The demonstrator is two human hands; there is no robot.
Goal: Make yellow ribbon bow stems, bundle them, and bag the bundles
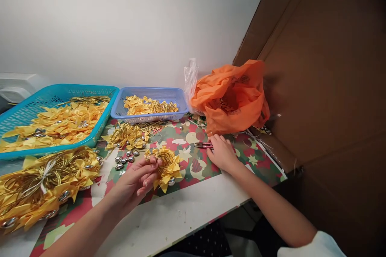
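Note:
My left hand (pixel 143 176) is closed in a pinch around the gold cord loops of a bunch of yellow ribbon bows (pixel 171 165). A silver bell (pixel 171 181) hangs at the lower edge of that bunch. On the patterned paper, my right hand (pixel 221 151) has its fingers curled over the handle end of a small pair of thread snips (pixel 203 145), whose blades point left. Loose silver bells (pixel 129 157) lie just beyond my left hand. Behind them rests a pile of yellow bows with gold cords (pixel 128 134).
A teal basket (pixel 99 126) of yellow bows stands at left, beside a blue basket (pixel 144 118) with more bows. A tied bundle of bows (pixel 45 184) lies at front left. An orange bag (pixel 232 108) sits at the back, against a cardboard panel (pixel 328 76) on the right.

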